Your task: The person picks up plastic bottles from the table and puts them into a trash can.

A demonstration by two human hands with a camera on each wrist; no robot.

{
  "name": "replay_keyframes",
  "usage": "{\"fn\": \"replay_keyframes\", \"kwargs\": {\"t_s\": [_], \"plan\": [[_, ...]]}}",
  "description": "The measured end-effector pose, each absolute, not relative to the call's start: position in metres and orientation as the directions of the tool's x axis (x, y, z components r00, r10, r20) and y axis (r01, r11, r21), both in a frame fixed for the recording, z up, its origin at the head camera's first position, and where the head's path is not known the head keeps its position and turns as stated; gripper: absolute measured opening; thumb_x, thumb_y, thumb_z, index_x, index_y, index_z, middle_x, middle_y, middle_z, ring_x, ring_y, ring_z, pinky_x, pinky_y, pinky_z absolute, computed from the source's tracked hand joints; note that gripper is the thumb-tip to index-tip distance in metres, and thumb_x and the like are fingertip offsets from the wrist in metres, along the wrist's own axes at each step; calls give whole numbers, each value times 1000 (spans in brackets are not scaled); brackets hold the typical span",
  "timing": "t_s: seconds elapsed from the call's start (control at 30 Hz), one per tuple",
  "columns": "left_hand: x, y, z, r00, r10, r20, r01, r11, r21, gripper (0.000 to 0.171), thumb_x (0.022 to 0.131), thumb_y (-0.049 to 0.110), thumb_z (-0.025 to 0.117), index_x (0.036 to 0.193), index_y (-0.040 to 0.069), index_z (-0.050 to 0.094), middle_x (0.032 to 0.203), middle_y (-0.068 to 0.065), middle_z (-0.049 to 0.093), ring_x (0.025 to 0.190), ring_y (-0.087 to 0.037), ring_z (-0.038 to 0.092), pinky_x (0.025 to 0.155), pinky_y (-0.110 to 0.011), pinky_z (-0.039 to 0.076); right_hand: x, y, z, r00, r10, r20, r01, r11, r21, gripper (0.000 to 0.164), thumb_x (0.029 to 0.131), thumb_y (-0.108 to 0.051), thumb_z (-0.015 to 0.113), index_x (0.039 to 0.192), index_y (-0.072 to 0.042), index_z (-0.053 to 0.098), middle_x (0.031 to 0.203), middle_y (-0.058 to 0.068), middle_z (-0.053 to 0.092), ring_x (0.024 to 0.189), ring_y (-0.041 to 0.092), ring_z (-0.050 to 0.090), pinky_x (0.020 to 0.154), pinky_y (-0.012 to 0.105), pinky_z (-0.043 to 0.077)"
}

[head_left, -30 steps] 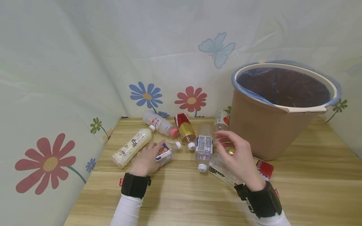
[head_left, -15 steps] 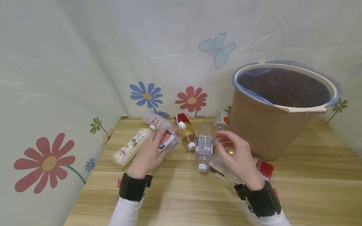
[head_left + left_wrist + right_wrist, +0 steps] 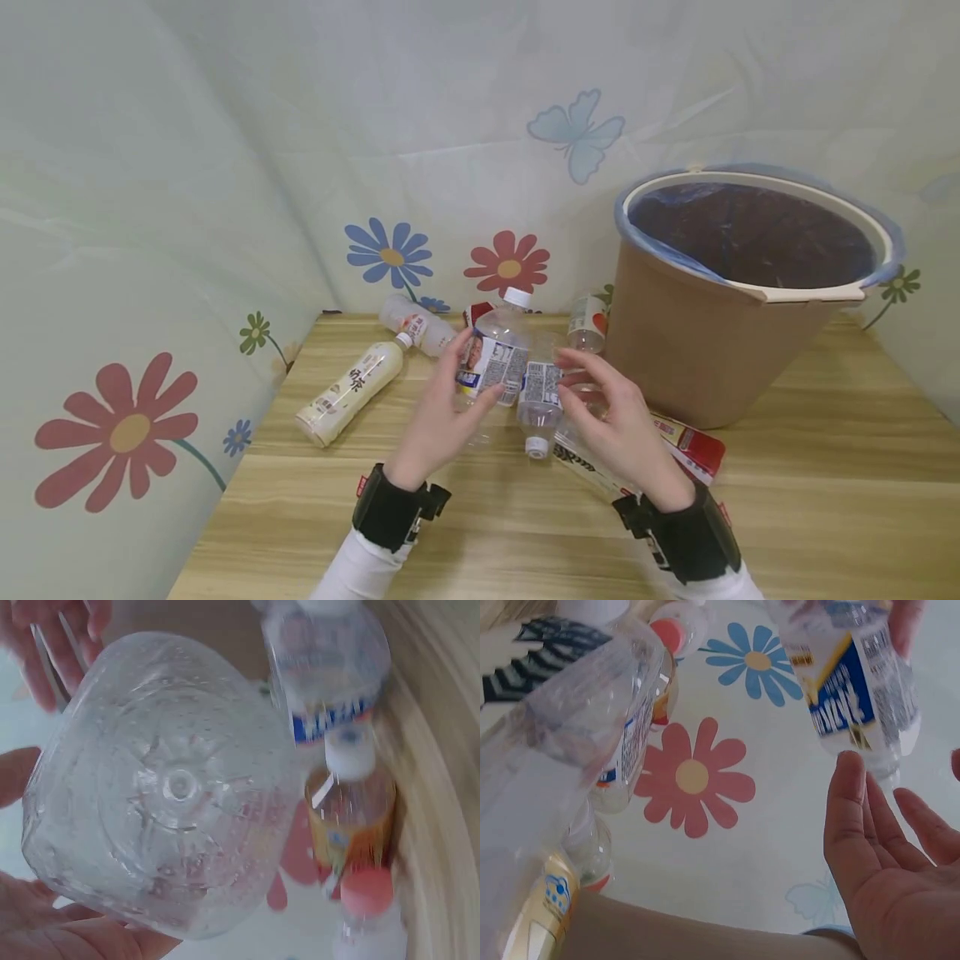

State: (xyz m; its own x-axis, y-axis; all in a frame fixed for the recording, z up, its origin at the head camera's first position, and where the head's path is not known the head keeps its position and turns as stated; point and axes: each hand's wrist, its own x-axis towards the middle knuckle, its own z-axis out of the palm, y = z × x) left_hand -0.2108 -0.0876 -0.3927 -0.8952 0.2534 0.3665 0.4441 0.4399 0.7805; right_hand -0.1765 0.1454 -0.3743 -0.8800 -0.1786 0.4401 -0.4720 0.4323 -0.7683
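My left hand (image 3: pixel 438 421) grips a clear plastic bottle (image 3: pixel 501 354) with a white cap and a printed label. It is held upright above the table, and its ridged base (image 3: pixel 180 787) fills much of the left wrist view. To its right is my right hand (image 3: pixel 618 421), fingers bent and apart, holding nothing; in the right wrist view its fingertips (image 3: pixel 849 769) are close to the held bottle (image 3: pixel 847 690). Between the hands lies another clear bottle (image 3: pixel 540 396), white cap toward me. Below the right hand is a clear container (image 3: pixel 585 462) with a dark leaf-like print, partly hidden.
A brown bin (image 3: pixel 690 358) with a blue liner stands at the back right, a red box (image 3: pixel 701 450) at its foot. To the left lie a pale milk-tea bottle (image 3: pixel 352 387) and a pinkish bottle (image 3: pixel 416 321). Another bottle (image 3: pixel 587 321) is beside the bin.
My left hand has lifted the clear bottle off the table, turned it upright and carried it right, toward the right hand. The right hand has shifted slightly left.
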Motion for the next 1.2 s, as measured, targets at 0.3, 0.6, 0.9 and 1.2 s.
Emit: {"fn": "replay_keyframes", "kwargs": {"t_s": [0.3, 0.6, 0.9, 1.2], "plan": [[-202, -61, -399, -917, 231, 324, 373, 212, 903, 73, 99, 29, 64, 157, 30, 19, 152, -17, 44, 119, -36, 62, 93, -44, 59, -178, 142, -378, -872, -324, 366, -453, 255, -854, 52, 107, -11, 42, 158, -5, 32, 151, 30, 46, 120, 44, 62, 89, 23, 58], [-196, -53, -401, -903, 271, 334, 375, 113, 920, 73, 102, 36, 57, 160, 25, 14, 154, -15, 42, 130, -34, 57, 106, -52, 52, -182, 140, -381, -874, -333, 354, -444, 251, -860, 57, 109, -16, 38, 163, -20, 20, 152, 29, 45, 130, 47, 55, 95, 53, 57], [-193, -52, -399, -858, 345, 381, 455, 168, 874, 56, 109, 29, 40, 161, 19, 21, 155, -16, 45, 138, -32, 52, 110, -48, 50, -183, 141, -385, -885, -270, 379, -449, 277, -850, 64, 106, -14, 44, 163, -25, 17, 158, 26, 37, 132, 53, 52, 94, 67, 52], [-192, -60, -397, -860, 320, 398, 484, 258, 837, 54, 112, 33, 23, 156, 4, 33, 161, -15, 40, 149, -31, 39, 120, -53, 36, -186, 145, -389, -886, -280, 368, -442, 280, -852, 69, 104, -14, 49, 163, -30, 17, 159, 26, 35, 132, 53, 51, 93, 66, 53]]}}
